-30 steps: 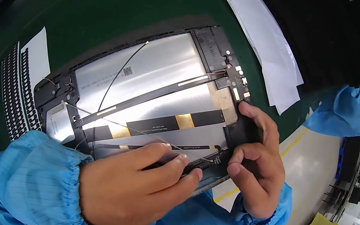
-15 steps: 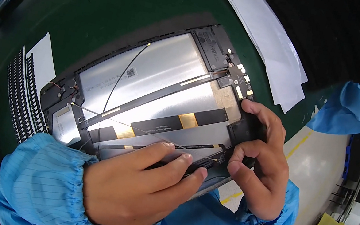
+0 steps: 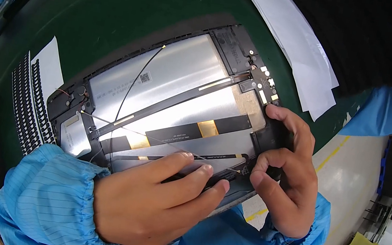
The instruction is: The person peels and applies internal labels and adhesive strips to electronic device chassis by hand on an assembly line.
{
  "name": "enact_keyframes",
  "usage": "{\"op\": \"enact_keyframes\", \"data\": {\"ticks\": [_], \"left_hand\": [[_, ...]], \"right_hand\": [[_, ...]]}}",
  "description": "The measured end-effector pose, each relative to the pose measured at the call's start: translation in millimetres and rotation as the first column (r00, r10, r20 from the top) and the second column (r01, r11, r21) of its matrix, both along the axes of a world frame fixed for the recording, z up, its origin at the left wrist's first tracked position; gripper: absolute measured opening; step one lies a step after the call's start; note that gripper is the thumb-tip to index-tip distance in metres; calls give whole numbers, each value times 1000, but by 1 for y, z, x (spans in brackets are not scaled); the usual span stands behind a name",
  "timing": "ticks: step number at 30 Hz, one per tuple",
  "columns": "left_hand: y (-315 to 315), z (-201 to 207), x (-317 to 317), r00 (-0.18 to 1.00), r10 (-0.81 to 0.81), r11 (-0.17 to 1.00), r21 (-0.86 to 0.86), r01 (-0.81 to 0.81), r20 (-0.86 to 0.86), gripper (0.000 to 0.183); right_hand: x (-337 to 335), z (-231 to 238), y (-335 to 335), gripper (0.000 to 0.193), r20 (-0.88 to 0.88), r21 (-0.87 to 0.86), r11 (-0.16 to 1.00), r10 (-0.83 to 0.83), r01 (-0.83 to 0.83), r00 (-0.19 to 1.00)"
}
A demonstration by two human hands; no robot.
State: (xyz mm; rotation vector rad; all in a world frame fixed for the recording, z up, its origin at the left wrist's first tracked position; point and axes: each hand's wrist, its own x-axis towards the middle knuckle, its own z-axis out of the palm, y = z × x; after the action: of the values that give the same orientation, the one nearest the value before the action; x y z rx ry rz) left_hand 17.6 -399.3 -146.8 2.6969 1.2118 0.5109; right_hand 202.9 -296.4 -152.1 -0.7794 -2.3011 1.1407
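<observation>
An opened tablet (image 3: pixel 181 84) lies at a slant before me, its inside facing up. Silver battery panels, a long black ribbon cable (image 3: pixel 168 102) and a flat black strip with gold patches (image 3: pixel 208 129) show on it. A thin black wire (image 3: pixel 133 78) and a pale wire (image 3: pixel 151 139) run loose across the panels. My left hand (image 3: pixel 157 199) rests over the near edge with fingers spread, partly covering the pale wire; its thumb is hidden. At the right edge my right hand (image 3: pixel 291 175) grips the tablet, index finger at the corner, thumb and other fingers bent near the pale wire's end.
Green mat (image 3: pixel 123 1) lies beneath the tablet. White paper sheets (image 3: pixel 301 52) are beyond it on the right. Strips of small black parts (image 3: pixel 31 100) and a white sheet (image 3: pixel 51 64) lie left. A blue sleeve (image 3: pixel 384 110) and pale floor (image 3: pixel 349 169) show right.
The tablet and both hands appear slightly further right in the picture. My fingers keep nearly the same places on it. The blue sleeve at the far right has changed shape.
</observation>
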Motion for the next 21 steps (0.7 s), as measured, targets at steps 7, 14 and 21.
{"op": "enact_keyframes", "data": {"ticks": [7,14,21], "left_hand": [[5,-1,12,995,30,994,108,-20,-96,23],[4,-2,14,993,60,993,107,-49,-101,24],[5,0,14,996,55,996,69,-50,-76,21]], "right_hand": [[1,0,-1,7,-10,1,999,-52,52,999],[8,-6,3,12,-82,44,996,-78,82,994],[10,-10,9,23,-123,165,986,15,5,992]]}}
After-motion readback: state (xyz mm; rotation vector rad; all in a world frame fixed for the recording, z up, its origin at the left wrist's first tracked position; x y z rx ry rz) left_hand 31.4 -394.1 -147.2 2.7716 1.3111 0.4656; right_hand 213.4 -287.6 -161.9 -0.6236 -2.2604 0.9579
